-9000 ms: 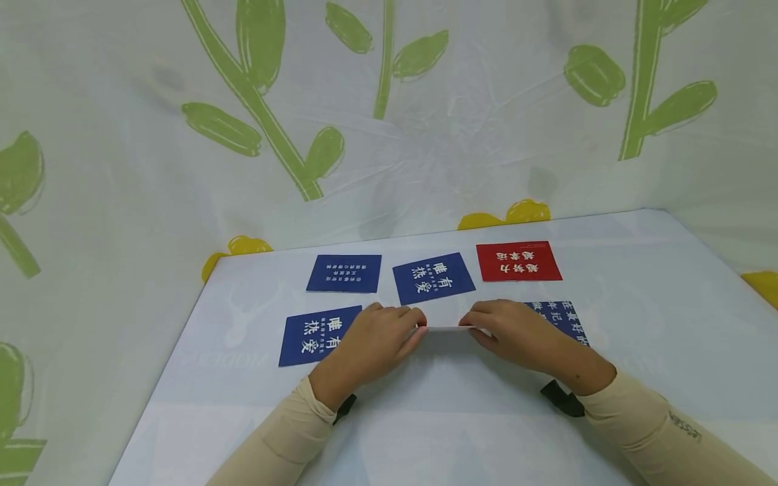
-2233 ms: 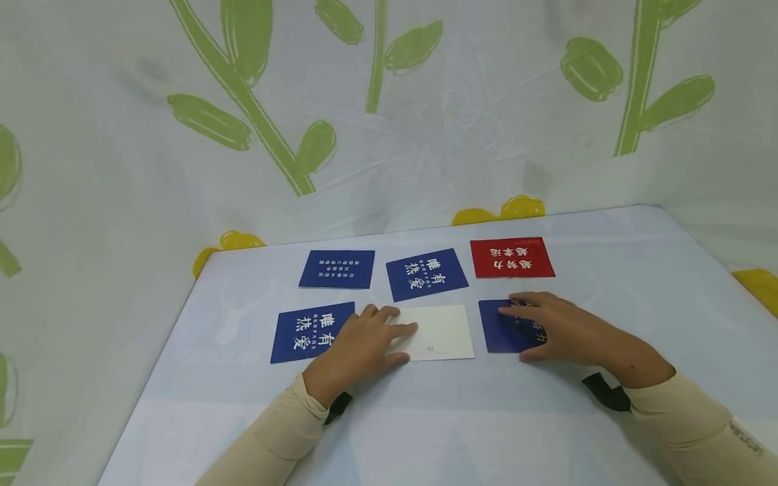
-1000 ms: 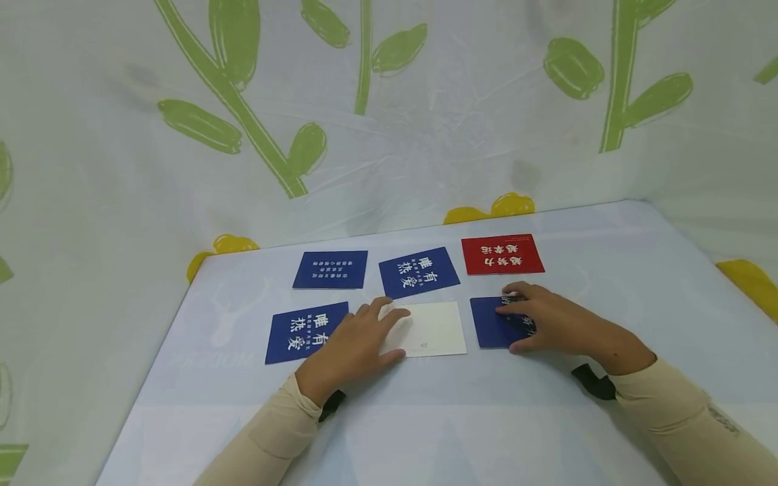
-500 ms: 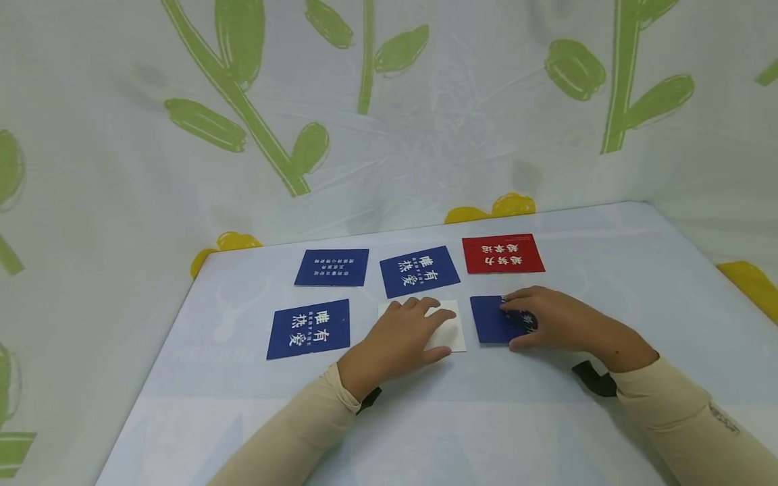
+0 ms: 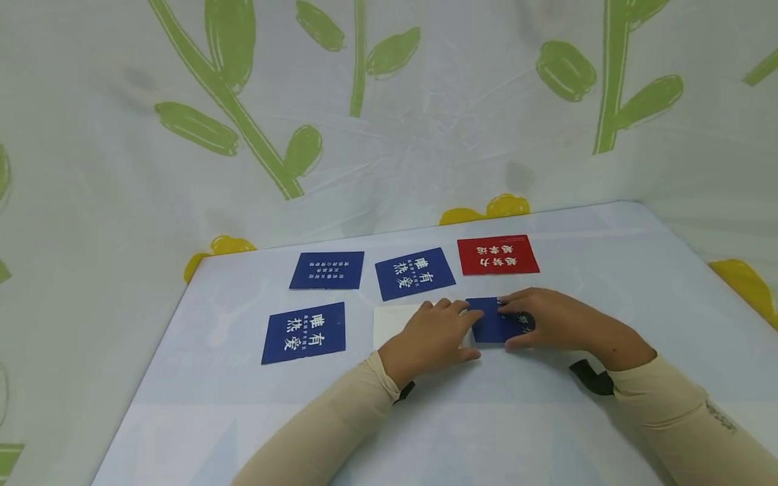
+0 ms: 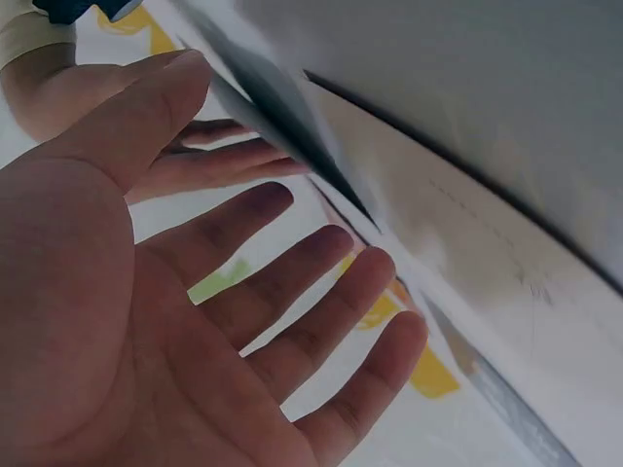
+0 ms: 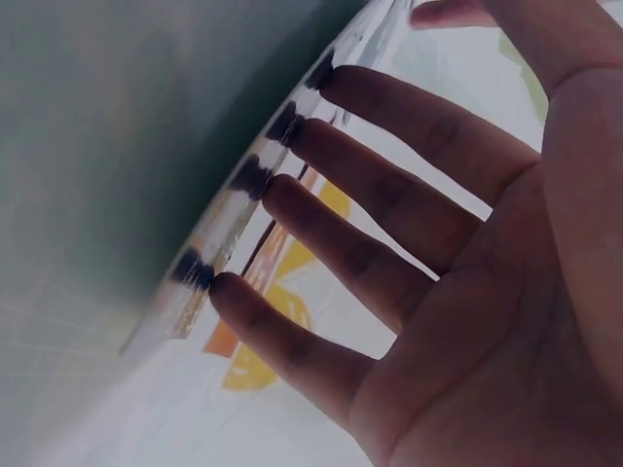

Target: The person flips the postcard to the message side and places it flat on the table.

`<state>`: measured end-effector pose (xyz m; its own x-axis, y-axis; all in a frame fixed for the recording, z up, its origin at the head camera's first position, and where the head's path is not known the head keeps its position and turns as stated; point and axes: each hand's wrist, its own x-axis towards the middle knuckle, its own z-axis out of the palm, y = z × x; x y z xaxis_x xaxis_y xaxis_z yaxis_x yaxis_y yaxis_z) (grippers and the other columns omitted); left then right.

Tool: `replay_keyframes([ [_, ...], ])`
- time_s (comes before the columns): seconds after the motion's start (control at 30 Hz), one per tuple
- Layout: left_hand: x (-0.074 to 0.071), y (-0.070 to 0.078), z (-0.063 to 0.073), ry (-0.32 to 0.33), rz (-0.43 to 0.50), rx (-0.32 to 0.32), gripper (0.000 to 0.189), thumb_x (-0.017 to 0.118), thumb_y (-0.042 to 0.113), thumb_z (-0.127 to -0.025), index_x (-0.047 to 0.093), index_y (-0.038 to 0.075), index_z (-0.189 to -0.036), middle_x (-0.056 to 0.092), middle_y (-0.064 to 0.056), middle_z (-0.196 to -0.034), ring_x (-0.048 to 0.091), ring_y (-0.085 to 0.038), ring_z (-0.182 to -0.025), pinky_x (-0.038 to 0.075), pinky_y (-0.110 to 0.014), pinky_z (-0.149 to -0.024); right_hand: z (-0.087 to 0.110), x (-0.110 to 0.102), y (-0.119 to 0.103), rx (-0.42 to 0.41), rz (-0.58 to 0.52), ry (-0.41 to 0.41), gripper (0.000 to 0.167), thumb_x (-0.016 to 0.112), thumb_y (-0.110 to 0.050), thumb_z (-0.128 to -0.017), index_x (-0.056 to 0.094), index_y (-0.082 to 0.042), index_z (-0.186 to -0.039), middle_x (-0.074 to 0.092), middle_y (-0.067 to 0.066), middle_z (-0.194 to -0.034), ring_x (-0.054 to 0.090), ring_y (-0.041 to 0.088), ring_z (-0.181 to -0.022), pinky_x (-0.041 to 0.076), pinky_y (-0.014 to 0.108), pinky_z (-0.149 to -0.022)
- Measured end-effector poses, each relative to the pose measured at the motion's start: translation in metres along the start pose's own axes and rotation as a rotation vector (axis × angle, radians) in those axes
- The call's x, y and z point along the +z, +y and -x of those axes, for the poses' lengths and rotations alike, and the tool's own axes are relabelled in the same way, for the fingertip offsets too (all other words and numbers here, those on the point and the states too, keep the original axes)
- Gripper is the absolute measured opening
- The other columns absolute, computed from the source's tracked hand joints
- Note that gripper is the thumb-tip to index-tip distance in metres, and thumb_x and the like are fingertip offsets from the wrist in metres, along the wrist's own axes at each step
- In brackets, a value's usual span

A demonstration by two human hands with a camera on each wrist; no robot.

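A white card (image 5: 389,325) lies face up on the table, partly covered by my left hand (image 5: 428,343). That hand's fingers reach over the card's right end, to the left edge of a blue card (image 5: 488,320). Its fingers look spread and gently bent in the left wrist view, gripping nothing. My right hand (image 5: 554,322) lies over the right part of the blue card and hides some of its white lettering. In the right wrist view its fingers are fairly straight, with the fingertips (image 7: 277,185) against a flat surface.
Behind the hands lie a blue card (image 5: 327,271), a tilted blue card (image 5: 415,273) and a red card (image 5: 498,255), all with white lettering. Another blue card (image 5: 304,333) is at the left. A pale curtain (image 5: 425,101) with green leaves hangs behind the table (image 5: 200,432).
Nine seconds ago both hands held a thin card edge-on; now the white card lies flat. My left hand has since slid right across it to the blue card. The right hand stays put lately.
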<state>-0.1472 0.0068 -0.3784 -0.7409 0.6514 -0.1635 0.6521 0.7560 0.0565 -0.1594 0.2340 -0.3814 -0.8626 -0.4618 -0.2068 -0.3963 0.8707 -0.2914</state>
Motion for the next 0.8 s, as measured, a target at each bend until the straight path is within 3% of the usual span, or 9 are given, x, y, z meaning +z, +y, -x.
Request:
replay_keyframes([
  [0.2,0.0073,0.0016,-0.009,-0.027,-0.009,-0.019,0.064,0.063,0.058,-0.091,0.052,0.026,-0.146,0.055,0.005,-0.147,0.054,-0.018,-0.132,0.046,-0.04,-0.107,-0.0006,-0.0016,0.0009,-0.058,-0.045,-0.011,0.061,0.082,-0.05,-0.078,0.071,-0.012,-0.125,0.064,0.013,-0.135,0.056,0.039,-0.127,0.052,0.054,-0.099],
  [0.37,0.0076,-0.0007,-0.0093,-0.002,-0.013,-0.015,0.06,0.061,0.057,-0.093,0.056,0.025,-0.143,0.059,0.005,-0.144,0.056,-0.018,-0.129,0.049,-0.04,-0.104,-0.0014,-0.0042,0.0018,-0.089,-0.061,-0.011,0.054,0.08,-0.047,-0.081,0.073,-0.013,-0.122,0.066,0.011,-0.132,0.059,0.038,-0.126,0.052,0.054,-0.099],
  [0.8,0.0087,-0.0032,-0.0119,0.06,0.028,0.008,0.044,0.062,0.04,-0.098,0.059,0.023,-0.139,0.066,0.005,-0.134,0.062,-0.016,-0.12,0.051,-0.036,-0.098,0.003,-0.0094,0.0075,-0.073,-0.087,0.029,0.04,0.08,-0.045,-0.082,0.078,-0.018,-0.112,0.072,0.005,-0.115,0.066,0.029,-0.11,0.059,0.045,-0.088],
])
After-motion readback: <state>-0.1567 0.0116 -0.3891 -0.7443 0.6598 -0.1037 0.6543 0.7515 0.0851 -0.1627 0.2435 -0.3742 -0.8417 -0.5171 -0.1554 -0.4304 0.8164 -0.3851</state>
